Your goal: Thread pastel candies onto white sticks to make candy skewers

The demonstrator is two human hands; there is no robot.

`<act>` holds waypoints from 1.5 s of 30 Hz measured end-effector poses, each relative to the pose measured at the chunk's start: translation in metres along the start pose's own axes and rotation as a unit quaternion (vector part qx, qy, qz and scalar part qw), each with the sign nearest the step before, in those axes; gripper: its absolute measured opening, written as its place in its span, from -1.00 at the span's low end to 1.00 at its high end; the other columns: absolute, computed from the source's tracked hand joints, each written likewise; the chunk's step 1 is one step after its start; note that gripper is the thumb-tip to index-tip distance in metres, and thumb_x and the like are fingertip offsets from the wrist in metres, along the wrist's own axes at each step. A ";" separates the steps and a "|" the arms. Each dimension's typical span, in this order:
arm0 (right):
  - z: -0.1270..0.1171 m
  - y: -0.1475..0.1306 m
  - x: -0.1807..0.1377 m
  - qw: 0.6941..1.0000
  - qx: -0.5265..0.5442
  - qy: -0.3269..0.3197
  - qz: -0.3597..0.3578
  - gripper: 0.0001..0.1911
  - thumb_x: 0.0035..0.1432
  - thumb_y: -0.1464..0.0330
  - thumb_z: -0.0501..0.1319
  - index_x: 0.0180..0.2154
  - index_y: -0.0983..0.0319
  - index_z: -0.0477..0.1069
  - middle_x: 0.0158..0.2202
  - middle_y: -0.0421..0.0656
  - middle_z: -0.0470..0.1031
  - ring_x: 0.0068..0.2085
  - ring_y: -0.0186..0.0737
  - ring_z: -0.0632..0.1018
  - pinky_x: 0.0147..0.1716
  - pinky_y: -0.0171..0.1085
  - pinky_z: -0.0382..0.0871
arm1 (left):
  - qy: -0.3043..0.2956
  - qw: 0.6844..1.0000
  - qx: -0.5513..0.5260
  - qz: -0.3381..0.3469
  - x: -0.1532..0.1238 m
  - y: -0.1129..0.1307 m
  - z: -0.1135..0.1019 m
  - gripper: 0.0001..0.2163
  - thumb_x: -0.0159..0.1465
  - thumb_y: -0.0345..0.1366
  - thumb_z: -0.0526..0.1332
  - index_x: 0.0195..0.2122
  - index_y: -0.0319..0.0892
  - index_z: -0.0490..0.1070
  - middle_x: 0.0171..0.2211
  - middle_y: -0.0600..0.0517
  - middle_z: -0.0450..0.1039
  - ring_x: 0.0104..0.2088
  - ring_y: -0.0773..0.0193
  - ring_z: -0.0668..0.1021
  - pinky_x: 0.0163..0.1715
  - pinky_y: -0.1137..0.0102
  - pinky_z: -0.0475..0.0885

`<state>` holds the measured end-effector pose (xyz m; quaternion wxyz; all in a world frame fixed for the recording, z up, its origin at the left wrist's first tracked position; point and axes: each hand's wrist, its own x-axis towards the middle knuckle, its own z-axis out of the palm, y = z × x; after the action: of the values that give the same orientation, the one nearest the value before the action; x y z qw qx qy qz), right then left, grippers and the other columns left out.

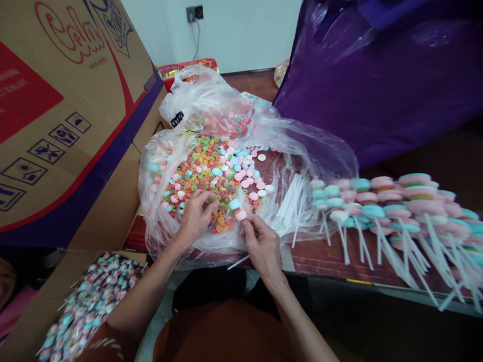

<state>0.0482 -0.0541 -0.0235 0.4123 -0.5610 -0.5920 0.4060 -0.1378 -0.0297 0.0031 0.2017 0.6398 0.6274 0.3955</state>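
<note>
My right hand (262,246) pinches a marshmallow candy stick (237,208), a short stack of blue, orange and pink pieces. Part of its white stick shows below my fingers. To the left, my left hand (198,213) hovers at the near edge of the candy pile, its fingers curled together. Whatever is between those fingertips is too small and blurred to make out. Under both hands an open clear plastic bag (158,221) holds small colourful ring candies (206,168) and flat round marshmallows (247,176) in pink, blue and white.
Loose white sticks (292,198) lie on the bag's right. Finished candy sticks (407,211) are stacked along the table (320,261). A large cardboard box (75,125) stands left, a purple bag (370,90) at back right. Many wrapped candy sticks (90,301) fill a box low left.
</note>
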 end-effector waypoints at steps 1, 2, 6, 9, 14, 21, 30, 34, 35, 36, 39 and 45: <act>0.000 0.000 0.000 1.000 0.001 -0.001 0.000 -0.70 0.27 0.19 0.11 -0.43 0.21 0.41 -0.58 -0.27 0.35 -0.54 -0.33 0.33 -0.50 -0.35 0.17 | 0.009 1.000 -0.008 -0.012 0.000 -0.002 -0.002 -0.94 0.25 -0.41 0.23 -0.30 -0.19 0.50 -0.29 0.00 0.45 -0.30 0.28 0.49 -0.26 0.39 0.38; 0.000 0.000 0.000 1.000 0.002 -0.001 0.000 -0.69 0.27 0.19 0.11 -0.44 0.21 0.40 -0.58 -0.28 0.34 -0.55 -0.34 0.32 -0.51 -0.36 0.17 | 0.013 1.000 -0.009 -0.016 0.000 -0.003 -0.004 -0.94 0.24 -0.41 0.23 -0.31 -0.19 0.51 -0.29 0.00 0.46 -0.30 0.27 0.50 -0.25 0.39 0.38; 0.000 0.000 0.001 1.000 -0.006 -0.001 -0.002 -0.70 0.26 0.19 0.11 -0.44 0.21 0.40 -0.59 -0.28 0.33 -0.56 -0.35 0.31 -0.52 -0.36 0.16 | -0.024 0.999 0.044 -0.005 -0.003 -0.001 -0.009 -0.89 0.23 -0.44 0.24 -0.33 -0.16 0.57 -0.30 0.00 0.49 -0.25 0.23 0.52 -0.17 0.34 0.39; 0.000 0.001 0.000 1.000 -0.008 -0.007 -0.004 -0.70 0.27 0.19 0.10 -0.44 0.21 0.38 -0.58 -0.29 0.32 -0.56 -0.35 0.31 -0.52 -0.36 0.16 | -0.029 0.997 0.065 -0.014 -0.008 0.001 -0.009 -0.88 0.25 -0.42 0.24 -0.30 -0.16 0.59 -0.31 0.00 0.48 -0.26 0.23 0.52 -0.18 0.33 0.40; 0.000 0.001 -0.001 1.000 -0.010 -0.010 -0.004 -0.69 0.27 0.19 0.10 -0.45 0.21 0.37 -0.59 -0.29 0.31 -0.55 -0.35 0.30 -0.51 -0.36 0.15 | -0.015 0.998 0.066 -0.005 -0.014 -0.002 -0.008 -0.86 0.26 -0.43 0.23 -0.27 -0.17 0.60 -0.29 -0.01 0.48 -0.24 0.24 0.52 -0.17 0.34 0.40; 0.001 0.002 -0.002 1.000 -0.018 -0.013 -0.013 -0.70 0.30 0.21 0.09 -0.44 0.21 0.36 -0.58 -0.30 0.30 -0.56 -0.37 0.30 -0.51 -0.36 0.14 | -0.049 0.988 0.144 0.037 -0.019 0.002 -0.005 -0.76 0.31 -0.43 0.16 -0.12 -0.13 0.60 -0.30 -0.02 0.39 -0.25 0.24 0.48 -0.20 0.36 0.41; 0.001 0.007 -0.007 1.000 0.006 -0.005 -0.019 -0.73 0.30 0.19 0.12 -0.31 0.22 0.46 -0.53 -0.27 0.38 -0.50 -0.33 0.40 -0.45 -0.37 0.24 | -0.047 0.977 0.199 0.061 -0.035 0.009 -0.002 -0.79 0.35 -0.45 0.08 -0.20 -0.17 0.52 -0.19 -0.07 0.43 -0.12 0.17 0.47 -0.09 0.29 0.41; 0.001 0.007 -0.008 1.000 0.007 -0.009 -0.018 -0.72 0.30 0.19 0.12 -0.31 0.22 0.47 -0.53 -0.27 0.39 -0.51 -0.33 0.40 -0.46 -0.36 0.26 | -0.050 0.981 0.182 0.047 -0.035 0.010 -0.001 -0.81 0.33 -0.46 0.09 -0.16 -0.17 0.48 -0.18 -0.07 0.44 -0.12 0.17 0.47 -0.08 0.27 0.41; 0.001 0.007 -0.008 1.000 0.007 -0.009 -0.019 -0.72 0.30 0.19 0.12 -0.31 0.23 0.47 -0.53 -0.27 0.40 -0.51 -0.33 0.41 -0.46 -0.36 0.26 | -0.048 0.983 0.176 0.036 -0.035 0.010 -0.001 -0.79 0.31 -0.47 0.10 -0.11 -0.17 0.46 -0.18 -0.06 0.43 -0.13 0.17 0.48 -0.10 0.28 0.42; 0.000 0.006 -0.008 1.000 0.006 -0.010 -0.022 -0.72 0.30 0.20 0.12 -0.31 0.23 0.48 -0.53 -0.26 0.40 -0.51 -0.33 0.41 -0.46 -0.36 0.27 | -0.045 0.984 0.170 0.026 -0.035 0.010 -0.001 -0.76 0.30 -0.48 0.11 -0.06 -0.17 0.45 -0.18 -0.06 0.43 -0.14 0.17 0.48 -0.11 0.28 0.42; -0.001 0.005 -0.008 0.999 0.006 -0.008 -0.031 -0.72 0.30 0.21 0.12 -0.30 0.24 0.50 -0.51 -0.25 0.43 -0.48 -0.32 0.44 -0.44 -0.36 0.29 | -0.047 0.986 0.157 0.007 -0.038 0.011 -0.002 -0.73 0.27 -0.47 0.12 -0.02 -0.18 0.44 -0.16 -0.07 0.41 -0.16 0.16 0.48 -0.15 0.28 0.43; -0.003 -0.001 -0.013 0.998 0.027 -0.024 -0.053 -0.73 0.28 0.26 0.16 -0.18 0.24 0.59 -0.53 -0.25 0.44 -0.51 -0.32 0.46 -0.49 -0.38 0.33 | 0.001 0.997 -0.040 -0.069 -0.038 0.000 -0.006 -0.86 0.20 -0.42 0.20 -0.23 -0.18 0.51 -0.24 -0.03 0.44 -0.25 0.24 0.52 -0.22 0.36 0.46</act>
<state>0.0514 -0.0669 -0.0223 0.4339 -0.5074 -0.6196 0.4128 -0.1390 -0.0678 -0.0029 0.2531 0.5862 0.6539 0.4058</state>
